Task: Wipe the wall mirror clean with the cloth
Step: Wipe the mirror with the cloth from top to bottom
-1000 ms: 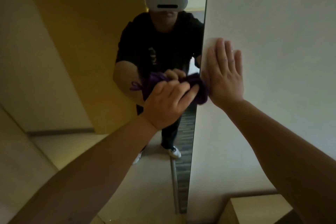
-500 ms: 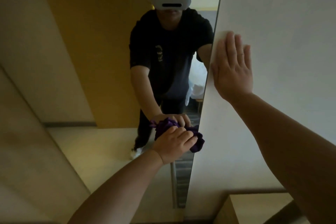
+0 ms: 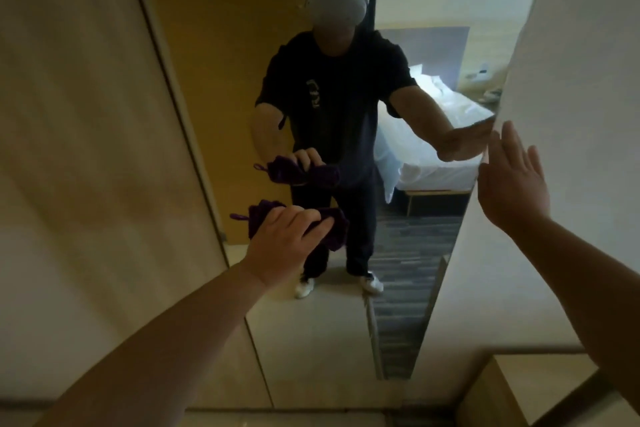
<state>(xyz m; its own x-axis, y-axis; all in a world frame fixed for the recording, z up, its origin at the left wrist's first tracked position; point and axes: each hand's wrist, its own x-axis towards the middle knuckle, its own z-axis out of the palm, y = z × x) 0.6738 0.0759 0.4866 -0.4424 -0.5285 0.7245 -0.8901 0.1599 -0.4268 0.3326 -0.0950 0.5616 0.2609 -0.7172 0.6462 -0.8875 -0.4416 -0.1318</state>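
Note:
A tall wall mirror [image 3: 214, 87] fills the middle of the view and reflects a person in a dark shirt. My left hand [image 3: 285, 236] grips a bunched purple cloth [image 3: 334, 230] in front of the lower middle of the glass, a gap apart from its reflection. My right hand [image 3: 512, 184] is flat with fingers apart, beside the mirror's right edge and just off the white wall [image 3: 571, 97].
A beige panel [image 3: 86, 149] borders the mirror on the left. A light wooden cabinet top [image 3: 526, 388] sits at the bottom right below the wall. The mirror reflects a bed with white sheets and striped carpet.
My left hand has drawn the cloth back off the glass and to the left. My right hand has lifted off the wall. The view has pulled back, showing more mirror.

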